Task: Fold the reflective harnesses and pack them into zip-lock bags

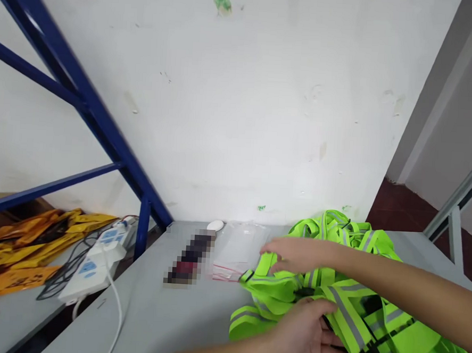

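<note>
A heap of neon green reflective straps [348, 306] with grey stripes and black elastic lies on the right part of the table. My right hand [299, 253] reaches in from the right over the heap. Its thumb and fingers close on a loop of green strap at the heap's left side. Lower down, my left hand [310, 333] comes from the bottom edge, its thumb over a striped strap and its fingers tucked among the green and black bands. Some fingertips are hidden by the straps. Beside the right hand lie clear plastic zip bags [237, 246] with red seal lines.
The grey table [163, 316] meets a white wall [256, 103]. A pixelated item [189, 259] and a white round object [215, 226] lie left of the bags. Further left are a blue metal frame [114, 142], a power strip [97, 261] with cables, and orange-yellow straps [28, 238].
</note>
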{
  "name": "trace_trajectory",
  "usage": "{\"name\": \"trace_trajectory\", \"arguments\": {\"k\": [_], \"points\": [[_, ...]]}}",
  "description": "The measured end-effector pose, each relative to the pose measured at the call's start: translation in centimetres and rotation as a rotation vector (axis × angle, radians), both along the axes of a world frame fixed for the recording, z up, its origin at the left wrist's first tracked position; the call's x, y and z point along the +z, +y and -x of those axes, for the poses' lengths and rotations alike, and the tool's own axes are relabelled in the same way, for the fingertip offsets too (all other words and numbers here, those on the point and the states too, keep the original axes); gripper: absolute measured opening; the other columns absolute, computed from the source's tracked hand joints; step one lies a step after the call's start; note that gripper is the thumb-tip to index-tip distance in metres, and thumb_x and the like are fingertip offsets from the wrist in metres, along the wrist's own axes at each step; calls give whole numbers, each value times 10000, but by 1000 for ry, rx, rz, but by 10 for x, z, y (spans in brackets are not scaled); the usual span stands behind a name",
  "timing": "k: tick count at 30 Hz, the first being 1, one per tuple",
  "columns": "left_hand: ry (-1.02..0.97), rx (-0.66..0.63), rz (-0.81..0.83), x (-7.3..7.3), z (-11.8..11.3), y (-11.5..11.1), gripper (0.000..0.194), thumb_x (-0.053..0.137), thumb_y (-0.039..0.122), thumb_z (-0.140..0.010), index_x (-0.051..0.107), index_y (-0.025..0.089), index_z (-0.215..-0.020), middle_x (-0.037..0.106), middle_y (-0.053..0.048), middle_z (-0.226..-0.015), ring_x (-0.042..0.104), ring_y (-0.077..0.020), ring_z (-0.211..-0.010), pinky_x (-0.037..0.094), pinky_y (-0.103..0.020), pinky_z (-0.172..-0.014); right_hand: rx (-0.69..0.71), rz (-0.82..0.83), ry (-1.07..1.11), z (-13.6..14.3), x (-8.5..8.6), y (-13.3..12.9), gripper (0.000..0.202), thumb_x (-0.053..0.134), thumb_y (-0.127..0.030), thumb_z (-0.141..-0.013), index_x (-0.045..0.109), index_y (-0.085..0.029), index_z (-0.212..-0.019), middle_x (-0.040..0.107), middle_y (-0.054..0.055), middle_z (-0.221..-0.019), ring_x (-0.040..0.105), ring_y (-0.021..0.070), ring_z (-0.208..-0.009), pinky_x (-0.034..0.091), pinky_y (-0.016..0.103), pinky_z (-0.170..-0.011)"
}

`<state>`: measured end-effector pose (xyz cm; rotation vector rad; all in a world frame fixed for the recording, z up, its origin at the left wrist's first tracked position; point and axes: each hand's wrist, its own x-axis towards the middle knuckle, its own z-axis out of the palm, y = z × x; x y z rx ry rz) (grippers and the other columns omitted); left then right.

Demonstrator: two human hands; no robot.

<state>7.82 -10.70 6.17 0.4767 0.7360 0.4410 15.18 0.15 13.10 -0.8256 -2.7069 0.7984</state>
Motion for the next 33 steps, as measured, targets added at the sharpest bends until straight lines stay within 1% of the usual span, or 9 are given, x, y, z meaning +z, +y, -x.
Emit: {"name": "trace_trajectory", "arguments": {"k": [4, 8, 12, 15, 19, 22, 25, 28, 33], "points": [[-117, 17, 115, -24, -8, -4, 359, 555, 457, -803, 661, 115, -829, 664, -124, -827, 661, -210, -778, 520, -317, -717, -189, 228, -47, -58, -6, -63, 387, 546, -372, -895, 577, -198, -1239, 654, 91, -1187, 631, 240, -1037, 509, 356, -859], [-240, 17, 83, -9, -10, 0, 389, 511, 420, -805, 672, 116, -985, 671, -122, -911, 640, -221, -825, 496, -350, -769, -396, 96, -78, -108, -13, -116, 722, 754, -256, -621, 540, -258, -1310, 570, 93, -1350, 566, 327, -1179, 504, 402, -932], [-253, -265, -68, 11, 5, 15, 418, 519, 430, -778, 685, 138, -1027, 683, -120, -1019, 637, -215, -906, 463, -332, -822, -419, -96, -56, -130, -37, -134, 672, 595, -98, -653, 579, -294, -1296, 647, 84, -1265, 626, 324, -1111, 513, 435, -931], [-29, -538, -432, 21, 38, 37, 421, 583, 482, -793, 675, 167, -1057, 681, -117, -1055, 643, -210, -795, 469, -343, -743, -480, -172, 91, -142, -40, -130, 503, 504, -122, -776, 622, -326, -1221, 710, 51, -1144, 666, 276, -1041, 539, 400, -885], [637, -226, -1203, 14, 86, 57, 779, 800, 552, -591, 539, 233, -1253, 577, -135, -1254, 552, -313, -1092, 439, -452, -934, -628, -120, 243, -151, -28, -121, 283, 468, -254, -894, 676, -326, -1073, 720, 48, -1080, 677, 261, -998, 566, 371, -820], [837, -286, -1484, -10, 98, 55, 1097, 863, 562, -474, 376, 285, -1416, 427, -143, -1449, 365, -386, -1323, 207, -570, -1125, -713, -6, 357, -147, -23, -115, 237, 485, -372, -910, 685, -307, -1020, 725, 51, -1008, 690, 262, -944, 583, 369, -785], [901, -416, -1596, -36, 94, 52, 669, 729, 508, -742, 490, 296, -1330, 621, -93, -1250, 528, -325, -1190, 123, -585, -1139, -830, 49, 458, -142, -22, -108, 258, 521, -472, -882, 686, -311, -1000, 717, 37, -874, 696, 276, -824, 595, 404, -712], [960, -374, -1627, -44, 94, 61, 277, 543, 431, -913, 642, 244, -1093, 699, -79, -1050, 610, -274, -1029, 345, -468, -1025, -918, 63, 584, -144, -15, -102, 283, 568, -540, -841, 695, -314, -956, 702, 40, -874, 674, 288, -827, 585, 416, -700], [919, -409, -1599, -4, 111, 79, 305, 500, 412, -936, 675, 178, -852, 663, -45, -787, 613, -210, -774, 436, -296, -726, -970, 218, 824, -168, 3, -99, 302, 615, -573, -787, 686, -288, -856, 680, 72, -863, 648, 269, -794, 582, 367, -643]]}}
